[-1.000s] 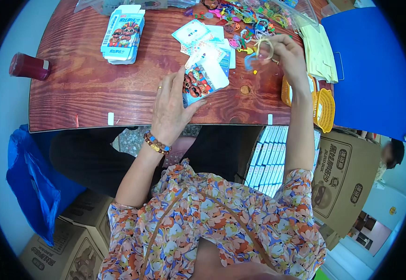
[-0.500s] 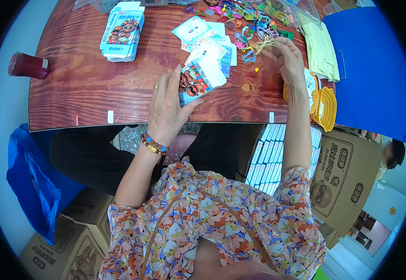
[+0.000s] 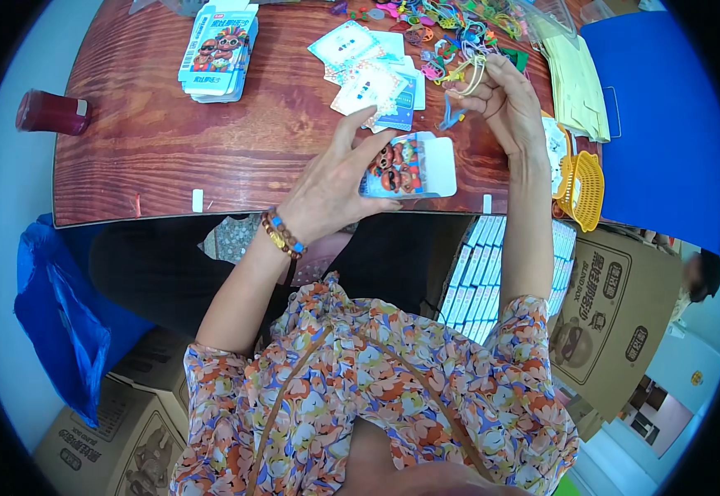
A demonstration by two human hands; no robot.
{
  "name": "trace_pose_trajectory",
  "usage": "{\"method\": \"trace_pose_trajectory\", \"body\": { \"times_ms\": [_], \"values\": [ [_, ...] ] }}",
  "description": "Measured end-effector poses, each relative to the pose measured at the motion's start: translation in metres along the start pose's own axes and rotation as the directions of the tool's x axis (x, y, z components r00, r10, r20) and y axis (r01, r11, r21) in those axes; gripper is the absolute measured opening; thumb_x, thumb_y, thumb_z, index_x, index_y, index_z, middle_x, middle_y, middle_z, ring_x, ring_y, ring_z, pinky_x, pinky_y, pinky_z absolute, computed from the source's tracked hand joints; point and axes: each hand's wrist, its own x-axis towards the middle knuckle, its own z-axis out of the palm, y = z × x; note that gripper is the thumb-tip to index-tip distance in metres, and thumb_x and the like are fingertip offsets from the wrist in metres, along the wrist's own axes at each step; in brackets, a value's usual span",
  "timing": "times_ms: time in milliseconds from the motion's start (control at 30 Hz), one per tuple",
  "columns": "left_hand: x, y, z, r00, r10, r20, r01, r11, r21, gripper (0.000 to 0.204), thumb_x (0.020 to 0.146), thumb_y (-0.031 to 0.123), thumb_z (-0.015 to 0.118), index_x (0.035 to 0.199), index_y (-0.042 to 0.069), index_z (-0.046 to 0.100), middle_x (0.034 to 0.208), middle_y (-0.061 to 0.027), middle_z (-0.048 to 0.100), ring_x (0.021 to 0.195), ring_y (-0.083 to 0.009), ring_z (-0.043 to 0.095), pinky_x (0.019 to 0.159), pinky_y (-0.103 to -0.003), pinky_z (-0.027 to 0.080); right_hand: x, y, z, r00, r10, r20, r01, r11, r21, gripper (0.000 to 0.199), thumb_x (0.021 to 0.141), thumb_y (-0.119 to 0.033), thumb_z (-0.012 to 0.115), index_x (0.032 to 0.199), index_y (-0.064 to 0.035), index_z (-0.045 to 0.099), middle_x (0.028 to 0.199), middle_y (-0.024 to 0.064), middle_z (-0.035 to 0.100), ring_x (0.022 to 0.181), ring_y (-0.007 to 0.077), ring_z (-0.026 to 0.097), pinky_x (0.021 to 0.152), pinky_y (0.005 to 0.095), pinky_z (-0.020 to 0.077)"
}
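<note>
My left hand (image 3: 335,178) is closed round a small printed carton (image 3: 401,169) with cartoon figures, near the table's front edge. A white flap end of the carton points right. Pale yellow loops, like rubber bands (image 3: 477,76), are pinched in the fingers of my right hand (image 3: 504,103), raised over the table's right part. Beyond the carton lie several spread cards (image 3: 368,83), white and blue with patterned edges. A pile of small colourful trinkets (image 3: 451,37) sits past my right hand, and a blue piece (image 3: 449,114) lies just below its fingers.
A stack of flattened cartons (image 3: 219,54) stands at the back left, and a dark red jar (image 3: 52,112) lies at the left edge. Yellow papers (image 3: 573,87) and a yellow basket (image 3: 585,192) are on the right. Below the table, an open cardboard box holds packed cartons (image 3: 477,269).
My left hand has moved right and nearer with the carton, turning its flap end to the right. My right hand has drawn the yellow loops a little off the pile.
</note>
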Motion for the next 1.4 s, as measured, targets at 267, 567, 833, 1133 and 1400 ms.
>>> {"method": "trace_pose_trajectory", "body": {
  "times_ms": [267,567,833,1133,1400],
  "values": [
    [0.034,0.002,0.012,0.980,0.166,0.109,-0.153,0.981,-0.116,0.081,0.065,0.028,0.089,0.134,0.004,0.052,0.153,-0.0214,0.026,0.123,-0.0386,0.053,0.101,-0.046,0.049,-0.019,0.001,0.021,0.993,0.103,0.054,-0.110,0.980,0.165,0.022,0.100,-0.015,0.050,0.118,-0.0037,0.054,0.069,0.0012,0.048,0.060,0.0095,0.050,0.052,0.0308,0.0528],
    [0.013,-0.004,0.008,0.999,0.025,0.036,-0.022,0.998,-0.066,0.081,0.069,0.027,0.086,0.136,0.003,0.048,0.126,-0.0193,0.054,0.116,-0.0376,0.056,0.098,-0.045,0.049,-0.024,-0.003,0.016,0.985,0.097,0.142,-0.099,0.995,0.008,0.013,0.099,-0.010,0.054,0.106,-0.0005,0.057,0.076,0.0088,0.062,0.064,0.0144,0.064,0.063,0.0309,0.0601],
    [-0.002,-0.006,0.005,0.984,-0.094,-0.152,0.089,0.995,-0.039,0.080,0.070,0.023,0.086,0.136,0.003,0.047,0.118,-0.0183,0.057,0.111,-0.0364,0.059,0.093,-0.044,0.050,-0.040,-0.019,0.065,0.953,0.031,0.300,-0.038,0.999,0.017,0.013,0.098,-0.009,0.056,0.105,0.0008,0.061,0.088,0.0061,0.067,0.078,0.0110,0.068,0.069,0.0277,0.0613],
    [-0.010,-0.011,0.006,0.966,-0.077,-0.246,0.092,0.995,0.049,0.080,0.069,0.020,0.086,0.136,0.000,0.046,0.121,-0.0193,0.055,0.110,-0.0377,0.058,0.092,-0.046,0.050,-0.060,-0.015,0.098,0.995,-0.078,0.068,0.103,0.670,-0.736,0.024,0.099,-0.011,0.058,0.118,0.0004,0.066,0.092,0.0074,0.072,0.079,0.0110,0.070,0.063,0.0227,0.0543],
    [-0.001,-0.006,0.004,0.938,-0.088,-0.336,0.115,0.992,0.060,0.079,0.070,0.022,0.087,0.135,0.000,0.047,0.119,-0.0196,0.056,0.109,-0.0372,0.057,0.092,-0.045,0.048,-0.074,-0.014,0.098,0.995,-0.092,0.021,0.080,0.696,-0.713,0.022,0.100,-0.009,0.057,0.117,-0.0007,0.067,0.091,0.0002,0.071,0.063,0.0021,0.061,0.051,0.0161,0.0426]
  ]
}}
